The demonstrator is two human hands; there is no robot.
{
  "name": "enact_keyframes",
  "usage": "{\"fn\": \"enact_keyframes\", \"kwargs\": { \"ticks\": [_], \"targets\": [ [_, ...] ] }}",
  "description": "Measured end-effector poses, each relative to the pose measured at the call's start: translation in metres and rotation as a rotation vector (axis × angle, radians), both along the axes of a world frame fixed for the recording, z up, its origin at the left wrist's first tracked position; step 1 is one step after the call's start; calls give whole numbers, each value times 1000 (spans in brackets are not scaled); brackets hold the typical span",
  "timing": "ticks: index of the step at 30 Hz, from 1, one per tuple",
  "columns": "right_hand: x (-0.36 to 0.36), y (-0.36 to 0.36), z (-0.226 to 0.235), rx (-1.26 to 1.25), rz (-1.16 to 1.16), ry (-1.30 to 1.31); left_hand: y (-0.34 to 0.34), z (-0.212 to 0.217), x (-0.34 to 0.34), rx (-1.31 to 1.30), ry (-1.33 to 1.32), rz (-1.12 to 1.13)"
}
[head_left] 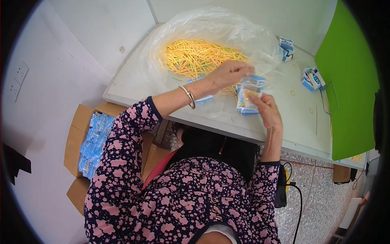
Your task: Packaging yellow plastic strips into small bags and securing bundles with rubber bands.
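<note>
My right hand (269,112) grips a small clear packet (252,87) with blue-and-white printing, its thumb pressed on the packet's lower part. Close to the packet's top, my left hand (231,74) is closed in a pinch; its blurred fingertips hide whatever may be between them. A bracelet circles the left wrist. Beyond both hands, a large clear plastic bag (152,57) lies spread open on the table. Many thin yellow sticks (199,55), a few greenish, fill it. More blue-and-white packets (204,99) lie partly hidden beneath my left forearm.
The white table (300,122) meets walls at the back and left. Small packets (312,79) lie at the right, by a green panel (349,81). Rubber bands (292,93) are scattered nearby. Down at the left stands a cardboard box (75,140) of blue packets (94,142).
</note>
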State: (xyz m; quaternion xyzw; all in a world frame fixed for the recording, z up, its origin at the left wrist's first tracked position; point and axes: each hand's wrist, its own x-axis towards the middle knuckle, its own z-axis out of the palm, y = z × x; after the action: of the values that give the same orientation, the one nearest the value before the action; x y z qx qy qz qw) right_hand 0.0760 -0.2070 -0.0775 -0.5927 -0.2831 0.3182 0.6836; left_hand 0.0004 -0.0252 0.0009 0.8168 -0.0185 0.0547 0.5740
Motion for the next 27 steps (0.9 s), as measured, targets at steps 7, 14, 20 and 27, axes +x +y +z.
{"fn": "enact_keyframes", "kwargs": {
  "ticks": [7, 14, 20, 27],
  "targets": [
    [43, -60, 4, -289, -288, -256, 73, 3, -13, 238, -82, 102],
    [12, -29, 7, -979, -898, -1115, 127, -70, -50, 1066, -69, 132],
    [-24, 28, 11, -522, -695, -1261, 125, -65, -50, 887, 119, 206],
    [-49, 75, 3, -241, -383, -1015, 132, -55, -49, 717, -128, 296]
  ]
}}
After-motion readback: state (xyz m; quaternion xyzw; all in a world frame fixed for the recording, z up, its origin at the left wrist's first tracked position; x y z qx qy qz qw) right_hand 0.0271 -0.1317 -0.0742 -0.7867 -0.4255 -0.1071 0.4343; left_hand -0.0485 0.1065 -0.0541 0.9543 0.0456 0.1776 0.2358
